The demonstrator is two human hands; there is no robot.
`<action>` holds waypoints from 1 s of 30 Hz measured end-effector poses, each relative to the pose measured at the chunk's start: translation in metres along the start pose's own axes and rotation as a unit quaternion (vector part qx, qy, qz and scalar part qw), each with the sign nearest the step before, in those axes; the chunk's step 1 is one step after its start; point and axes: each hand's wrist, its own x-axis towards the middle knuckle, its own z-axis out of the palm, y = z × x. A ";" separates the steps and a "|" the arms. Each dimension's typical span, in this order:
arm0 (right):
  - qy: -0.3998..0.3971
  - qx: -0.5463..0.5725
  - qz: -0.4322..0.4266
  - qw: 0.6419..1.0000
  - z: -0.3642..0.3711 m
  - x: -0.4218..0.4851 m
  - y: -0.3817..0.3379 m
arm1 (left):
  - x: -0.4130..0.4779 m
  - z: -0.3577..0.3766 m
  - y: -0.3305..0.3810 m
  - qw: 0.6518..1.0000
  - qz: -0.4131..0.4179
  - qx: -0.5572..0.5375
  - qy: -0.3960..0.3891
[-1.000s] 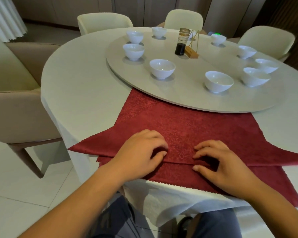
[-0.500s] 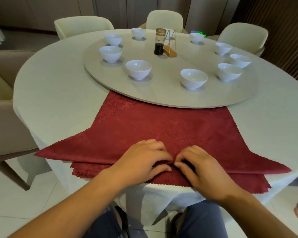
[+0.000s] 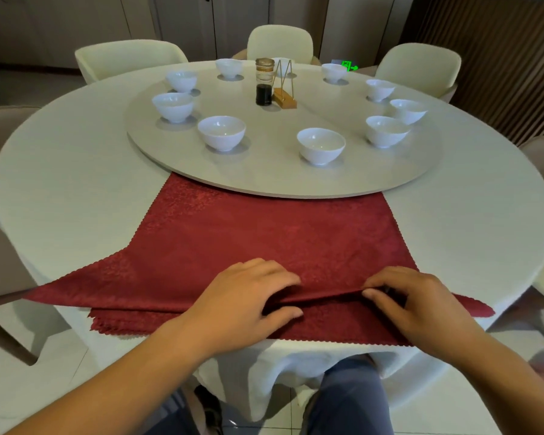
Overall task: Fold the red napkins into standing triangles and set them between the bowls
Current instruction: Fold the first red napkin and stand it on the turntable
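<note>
A red napkin (image 3: 264,240) lies spread on the round table at its near edge, its far side tucked under the turntable. More red napkins (image 3: 132,320) lie stacked beneath it, their zigzag edges showing at the front left. My left hand (image 3: 248,302) and my right hand (image 3: 412,306) both pinch the top napkin's near fold, lifting a low ridge of cloth between them. Several white bowls (image 3: 222,132) (image 3: 321,146) stand in a ring on the turntable (image 3: 264,177).
A dark sauce bottle (image 3: 263,83) and a wooden stand with wire (image 3: 285,97) occupy the turntable's middle. Cream chairs (image 3: 280,42) ring the table's far side, and another chair is at the left. My knees are under the near edge.
My hands came together at the fold's middle half a second ago and have now drawn apart again, the right one moving right along the fold. The camera view shifted slightly.
</note>
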 end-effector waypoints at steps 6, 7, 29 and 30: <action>-0.053 -0.055 -0.037 0.996 -0.013 0.015 -0.008 | 0.009 0.013 0.011 1.000 0.002 -0.002 0.028; -0.074 -0.064 -0.022 0.995 -0.019 0.016 -0.003 | 0.008 0.012 0.009 1.000 0.000 -0.005 0.025; -0.033 0.382 0.303 0.872 -0.020 0.119 0.028 | -0.018 -0.011 0.010 0.963 0.017 -0.258 -0.081; -0.031 0.364 0.302 0.881 -0.010 0.125 0.028 | -0.019 -0.009 0.009 0.967 0.037 -0.238 -0.085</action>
